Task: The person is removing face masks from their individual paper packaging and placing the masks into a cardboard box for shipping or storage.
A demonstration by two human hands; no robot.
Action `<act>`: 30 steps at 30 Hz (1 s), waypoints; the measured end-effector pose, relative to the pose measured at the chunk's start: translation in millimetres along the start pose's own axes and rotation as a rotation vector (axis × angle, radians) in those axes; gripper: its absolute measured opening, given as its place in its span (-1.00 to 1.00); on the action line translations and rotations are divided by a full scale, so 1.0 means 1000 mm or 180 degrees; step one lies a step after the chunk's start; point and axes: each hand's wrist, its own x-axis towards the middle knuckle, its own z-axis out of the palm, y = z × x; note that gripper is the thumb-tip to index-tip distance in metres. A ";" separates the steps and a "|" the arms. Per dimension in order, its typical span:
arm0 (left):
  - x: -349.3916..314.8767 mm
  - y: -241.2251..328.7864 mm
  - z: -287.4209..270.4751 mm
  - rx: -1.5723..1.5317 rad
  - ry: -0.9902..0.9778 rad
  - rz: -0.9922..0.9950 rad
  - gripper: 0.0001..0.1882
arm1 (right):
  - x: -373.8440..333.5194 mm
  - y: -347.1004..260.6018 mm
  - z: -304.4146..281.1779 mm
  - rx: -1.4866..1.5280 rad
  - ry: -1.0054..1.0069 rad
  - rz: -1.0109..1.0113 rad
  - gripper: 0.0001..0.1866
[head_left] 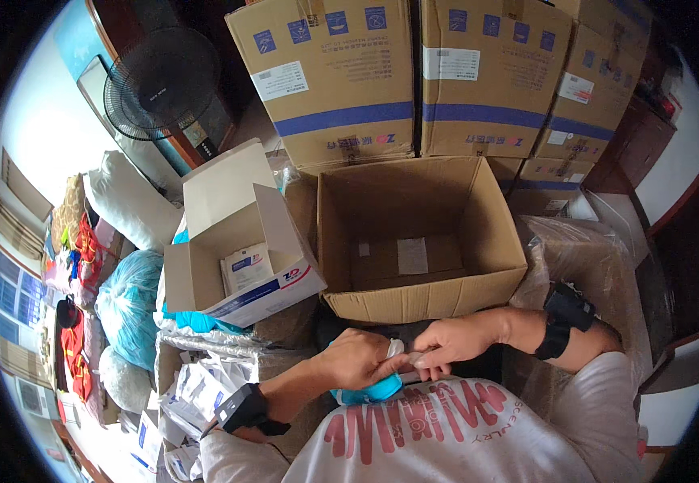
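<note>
Close to my chest, my left hand (357, 360) is closed around a soft bright-blue folded piece (372, 391), which hangs below its fingers against the shirt. A whitish end (396, 348) sticks up between my two hands; I cannot tell whether it belongs to the blue piece. My right hand (448, 341) is closed, its fingertips pinched together beside that whitish end. What its fingers grip is hidden. Just beyond both hands stands an open brown cardboard box (422, 307) with white paper on its bottom.
To the left, an open white carton (273, 291) holds flat white packets (247, 267). Many loose packets (204, 386) fill a plastic-lined box below it. Tall sealed cartons (341, 80) stand behind, a black fan (160, 84) at far left, and a plastic-wrapped box (583, 241) at right.
</note>
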 end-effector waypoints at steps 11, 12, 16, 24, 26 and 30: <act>-0.014 0.005 0.021 -0.0360 -0.0055 0.0125 -0.64 | -0.030 0.008 -0.003 -0.1189 -0.0267 -0.0051 -0.68; -0.013 0.006 0.022 -0.0419 -0.0024 0.0241 -0.63 | -0.034 0.009 -0.003 -0.1183 -0.0252 -0.0049 -0.68; -0.029 -0.002 0.010 0.0584 0.0007 0.0240 -0.70 | -0.065 0.028 -0.021 -0.1059 -0.0393 0.0119 -0.67; -0.031 -0.045 -0.071 -0.1468 0.2264 -0.1733 -0.60 | -0.105 0.060 -0.063 0.1394 0.2289 0.0089 -0.72; -0.003 -0.036 -0.092 -0.2184 0.2708 -0.1342 -0.63 | -0.069 0.067 -0.068 0.1733 0.2348 -0.0291 -0.73; 0.032 -0.016 -0.118 -0.2456 0.2678 -0.1274 -0.62 | 0.004 0.076 -0.076 0.1736 0.2154 -0.1388 -0.69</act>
